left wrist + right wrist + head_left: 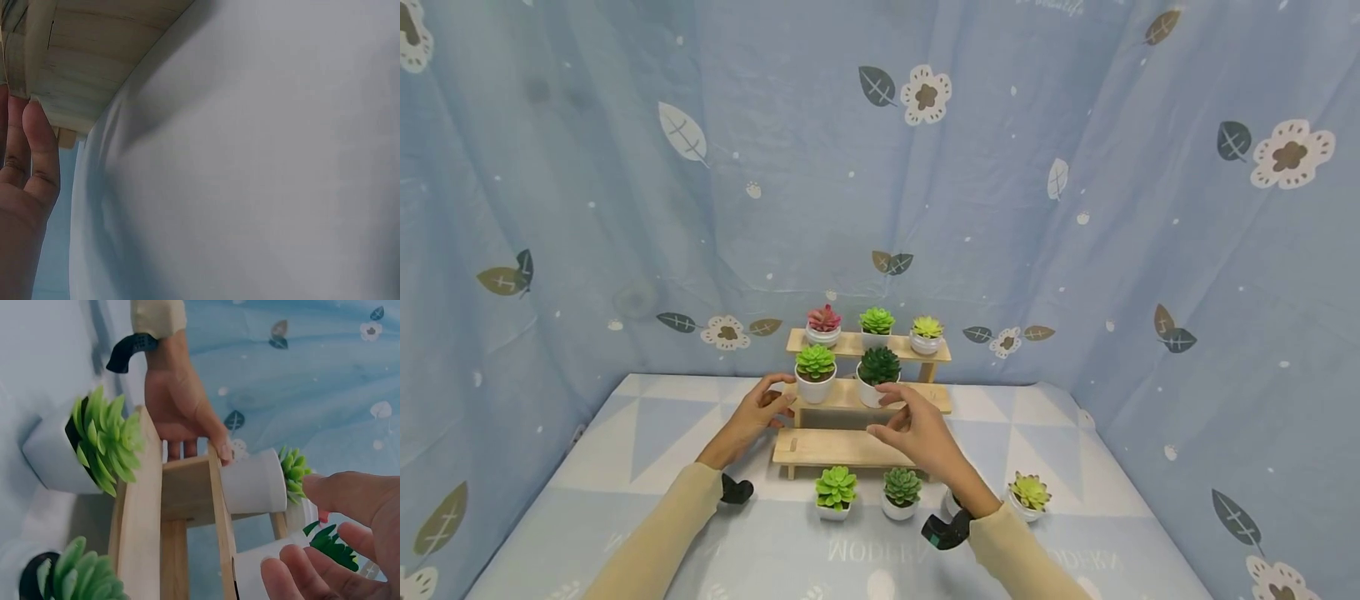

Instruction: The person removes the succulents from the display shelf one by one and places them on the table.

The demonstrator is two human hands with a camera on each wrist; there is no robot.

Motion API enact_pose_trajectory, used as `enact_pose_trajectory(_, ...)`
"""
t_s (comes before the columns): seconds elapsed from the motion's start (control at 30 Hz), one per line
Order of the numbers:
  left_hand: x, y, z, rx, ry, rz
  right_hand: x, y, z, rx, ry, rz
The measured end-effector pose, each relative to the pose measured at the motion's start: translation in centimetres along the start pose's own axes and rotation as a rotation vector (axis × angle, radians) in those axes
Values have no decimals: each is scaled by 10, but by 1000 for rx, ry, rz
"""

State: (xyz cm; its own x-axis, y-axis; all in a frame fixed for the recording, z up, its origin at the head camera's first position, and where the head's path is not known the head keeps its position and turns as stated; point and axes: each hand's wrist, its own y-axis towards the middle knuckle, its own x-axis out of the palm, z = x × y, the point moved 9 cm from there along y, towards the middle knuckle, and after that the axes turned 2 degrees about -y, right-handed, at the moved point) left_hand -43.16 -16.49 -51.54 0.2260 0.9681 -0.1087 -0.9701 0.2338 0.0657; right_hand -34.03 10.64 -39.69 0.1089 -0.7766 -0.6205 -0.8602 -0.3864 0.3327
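Note:
A three-tier wooden plant stand [842, 448] stands at the back of the table. My left hand [756, 423] holds the left end of its middle tier, thumb on top and fingers underneath in the right wrist view. My right hand [925, 433] is beside a dark green succulent [879, 365] in a white pot on that tier, its thumb and fingers spread apart around nothing. Left of that pot, also on the middle tier, sits a bright green succulent [815, 361] in a white pot.
A red succulent [823, 318], a green one [877, 321] and a yellow-green one [927, 327] line the top tier. In front of the stand are a bright green plant [836, 488], a grey-green plant [902, 487] and a yellowish plant [1030, 493]. A patterned curtain [820, 183] hangs behind.

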Motion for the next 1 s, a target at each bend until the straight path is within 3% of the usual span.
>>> enact_pose_trajectory(0.5, 1, -1, 3, -1, -10, 5, -24, 17, 19, 45, 26, 122)
enact_pose_trajectory(1.0, 0, -2, -1, -3, -1, 15, -28, 31, 35, 112, 98, 158)
